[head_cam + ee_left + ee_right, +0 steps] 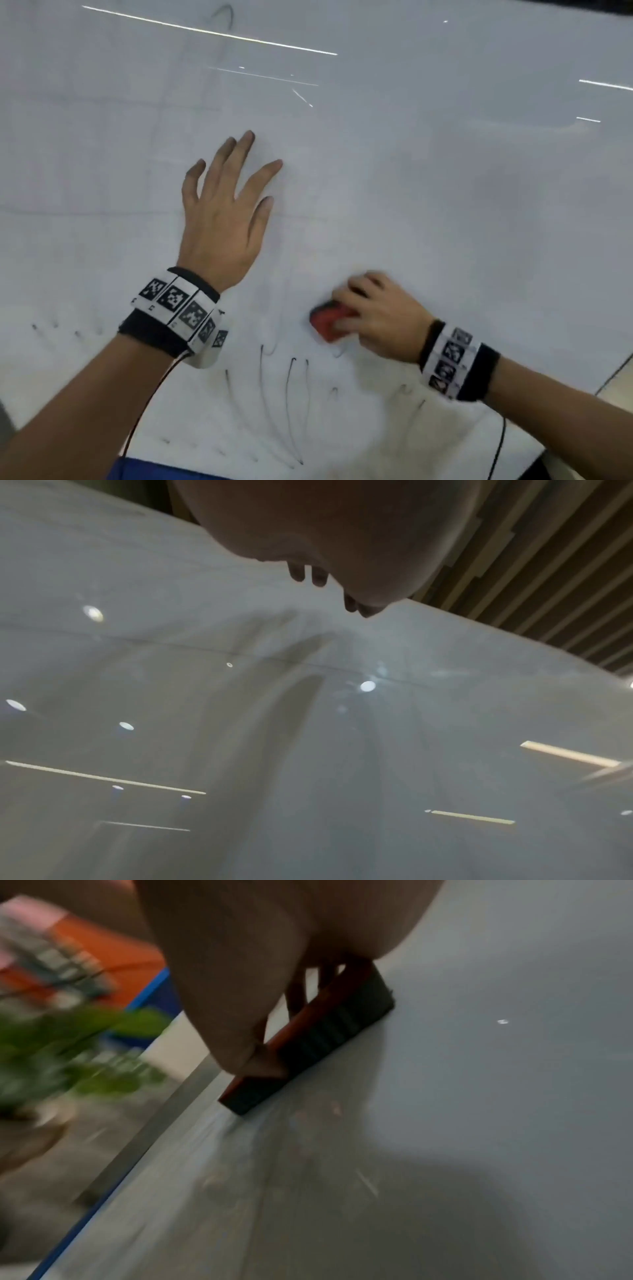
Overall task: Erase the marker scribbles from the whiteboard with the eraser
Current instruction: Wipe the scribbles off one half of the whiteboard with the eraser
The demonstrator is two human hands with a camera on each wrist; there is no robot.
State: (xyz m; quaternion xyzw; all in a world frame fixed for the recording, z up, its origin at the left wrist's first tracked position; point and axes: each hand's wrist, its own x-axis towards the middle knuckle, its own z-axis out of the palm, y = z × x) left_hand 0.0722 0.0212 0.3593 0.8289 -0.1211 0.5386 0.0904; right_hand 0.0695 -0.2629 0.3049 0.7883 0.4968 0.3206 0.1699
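Observation:
A large whiteboard lies flat and fills the head view. Black marker scribbles run in long thin strokes near its front edge, with small marks at the left and a loop at the far top. My right hand grips a red eraser and holds its dark felt flat against the board just above the strokes. My left hand lies flat on the board with fingers spread, up and left of the eraser. The left wrist view shows only fingertips over the glossy board.
The board's front edge has a blue trim. Cables trail from both wrist bands. Beyond the board's metal edge in the right wrist view are blurred green leaves and an orange box.

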